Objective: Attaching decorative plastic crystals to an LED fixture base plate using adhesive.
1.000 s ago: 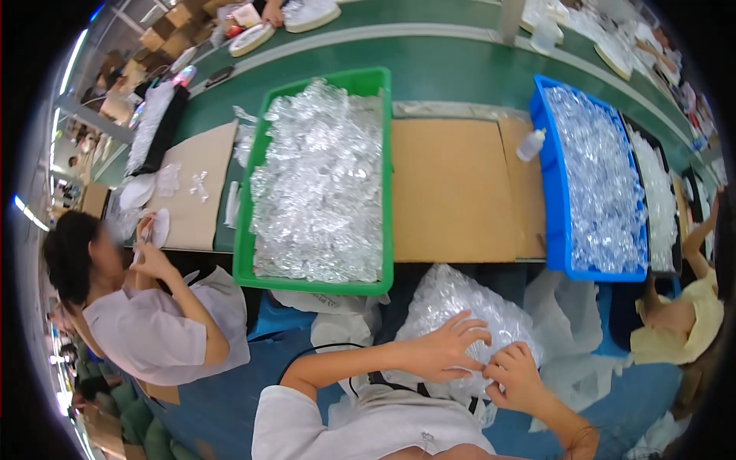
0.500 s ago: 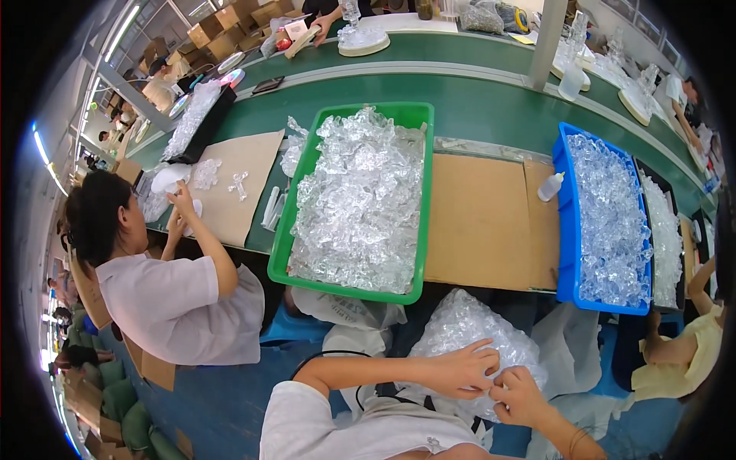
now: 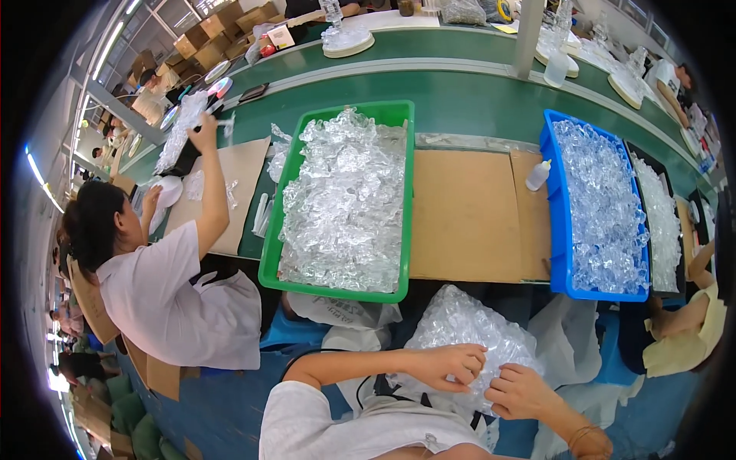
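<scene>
A bulging clear plastic bag point(image 3: 468, 326) full of transparent pieces rests in front of my body, below the table edge. My left hand point(image 3: 451, 366) reaches across its near side from the left, fingers curled and closed on the bag's plastic. On the right, my right hand point(image 3: 523, 391) is bent inward, its fingertips pinched at the same bag. A small gap separates the two hands. The exact fold of plastic between the fingers is hard to make out. Beyond the bag, a green bin point(image 3: 408, 199) heaped with clear plastic pieces stands on the table.
Brown cardboard point(image 3: 468, 215) covers the table between the green bin and a blue bin point(image 3: 563, 222) of clear parts. A squeeze bottle point(image 3: 538, 175) stands on it. A co-worker point(image 3: 169, 299) sits at left, one arm stretched over a black bin. Another person point(image 3: 686, 330) is at far right.
My hands have drawn slightly apart over the bag. The co-worker at left has raised an arm toward the black bin. The whole view has shifted a little.
</scene>
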Demonstrator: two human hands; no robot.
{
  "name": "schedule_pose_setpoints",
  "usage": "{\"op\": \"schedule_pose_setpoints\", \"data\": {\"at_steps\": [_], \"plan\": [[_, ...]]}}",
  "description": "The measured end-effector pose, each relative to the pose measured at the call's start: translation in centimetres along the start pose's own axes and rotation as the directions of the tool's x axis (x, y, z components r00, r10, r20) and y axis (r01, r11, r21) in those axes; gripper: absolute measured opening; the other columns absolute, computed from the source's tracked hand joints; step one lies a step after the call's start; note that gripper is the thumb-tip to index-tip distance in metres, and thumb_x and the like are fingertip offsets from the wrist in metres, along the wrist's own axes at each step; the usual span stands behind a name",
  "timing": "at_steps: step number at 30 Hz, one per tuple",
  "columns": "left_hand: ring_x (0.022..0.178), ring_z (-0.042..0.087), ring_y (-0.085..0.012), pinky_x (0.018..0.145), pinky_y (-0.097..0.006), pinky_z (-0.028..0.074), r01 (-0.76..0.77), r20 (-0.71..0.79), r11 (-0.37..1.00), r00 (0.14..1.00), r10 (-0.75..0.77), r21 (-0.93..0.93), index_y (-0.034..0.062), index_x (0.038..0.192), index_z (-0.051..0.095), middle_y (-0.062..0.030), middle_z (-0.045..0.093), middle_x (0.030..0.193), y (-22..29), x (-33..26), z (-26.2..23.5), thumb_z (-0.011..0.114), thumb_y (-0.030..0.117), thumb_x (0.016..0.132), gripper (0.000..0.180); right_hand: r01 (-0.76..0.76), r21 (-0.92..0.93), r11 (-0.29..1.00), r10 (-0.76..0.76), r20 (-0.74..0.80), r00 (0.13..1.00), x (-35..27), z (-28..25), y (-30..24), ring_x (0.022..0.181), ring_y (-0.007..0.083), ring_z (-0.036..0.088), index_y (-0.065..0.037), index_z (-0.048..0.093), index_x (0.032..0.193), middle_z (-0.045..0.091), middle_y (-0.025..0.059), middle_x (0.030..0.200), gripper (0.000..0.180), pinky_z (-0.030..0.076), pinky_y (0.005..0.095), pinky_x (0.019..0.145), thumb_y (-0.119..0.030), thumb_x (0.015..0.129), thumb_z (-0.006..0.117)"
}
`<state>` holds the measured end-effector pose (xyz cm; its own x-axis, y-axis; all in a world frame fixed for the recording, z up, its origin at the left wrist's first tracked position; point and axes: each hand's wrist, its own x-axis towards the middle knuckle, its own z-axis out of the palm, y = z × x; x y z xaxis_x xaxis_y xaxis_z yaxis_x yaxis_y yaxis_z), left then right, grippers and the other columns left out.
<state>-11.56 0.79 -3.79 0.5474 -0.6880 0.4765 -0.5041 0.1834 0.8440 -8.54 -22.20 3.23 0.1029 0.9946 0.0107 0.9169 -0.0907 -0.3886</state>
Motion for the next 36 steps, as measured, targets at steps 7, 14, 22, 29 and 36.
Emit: {"op": "schedule_pose_setpoints", "data": {"at_steps": [7,14,22,29,36], "plan": [[0.072,0.042,-0.0228,0.095,-0.045,0.036,0.038,-0.018,0.975,0.999,-0.035,0.218,0.0064,0.063,0.051,-0.0032,0.045,0.070,0.8,-0.5,-0.1,0.069,0.016,0.081,0.027,-0.009,0.037,0.999,0.011,-0.047,0.999,-1.2,0.9,-0.1,0.078,0.0175,0.056,-0.015,0.050,0.076,0.052,-0.0011,0.075,0.020,0.047,0.0340,0.093,-0.023,0.068,0.067],[0.069,0.042,-0.0178,0.087,-0.043,0.031,0.084,-0.116,0.911,0.992,-0.040,0.403,0.0103,0.060,0.049,0.0010,0.043,0.066,1.4,-0.8,0.4,0.071,0.024,0.080,0.032,0.020,-0.008,1.000,-0.021,-0.182,0.983,-3.5,3.2,-0.2,0.075,0.0131,0.055,-0.014,0.050,0.073,0.053,-0.0022,0.076,0.017,0.049,0.0330,0.095,-0.017,0.068,0.067],[0.071,0.044,-0.0177,0.087,-0.043,0.031,0.190,-0.176,0.870,0.977,-0.121,0.456,0.0114,0.064,0.052,0.0018,0.046,0.068,1.6,-1.3,0.7,0.069,0.019,0.080,0.024,-0.191,-0.037,0.981,0.164,-0.372,0.914,-3.5,4.4,-1.6,0.082,0.0126,0.056,-0.015,0.057,0.078,0.062,-0.0055,0.092,0.013,0.047,0.0357,0.089,-0.015,0.069,0.067],[0.106,0.052,-0.0225,0.100,-0.044,0.032,0.386,-0.359,0.840,0.899,-0.250,0.381,0.0108,0.094,0.064,-0.0059,0.058,0.111,1.9,-3.5,-0.8,0.065,0.016,0.082,0.013,-0.503,0.451,0.737,0.672,-0.562,0.482,-4.8,7.9,-1.0,0.124,0.0301,0.044,-0.011,0.055,0.120,0.049,0.0115,0.133,0.052,0.027,0.0442,0.107,-0.023,0.072,0.071],[0.130,0.037,-0.0231,0.109,-0.036,0.025,0.108,-0.491,0.558,0.360,-0.793,-0.823,0.0061,0.136,0.042,-0.0095,0.041,0.140,-6.7,-10.3,1.2,0.050,0.037,0.094,0.053,0.119,0.991,0.055,0.936,-0.093,0.340,-8.0,15.3,2.3,0.133,0.0282,0.031,-0.009,0.029,0.144,0.033,0.0136,0.145,0.082,0.024,0.0398,0.109,-0.053,0.082,0.060]]}}
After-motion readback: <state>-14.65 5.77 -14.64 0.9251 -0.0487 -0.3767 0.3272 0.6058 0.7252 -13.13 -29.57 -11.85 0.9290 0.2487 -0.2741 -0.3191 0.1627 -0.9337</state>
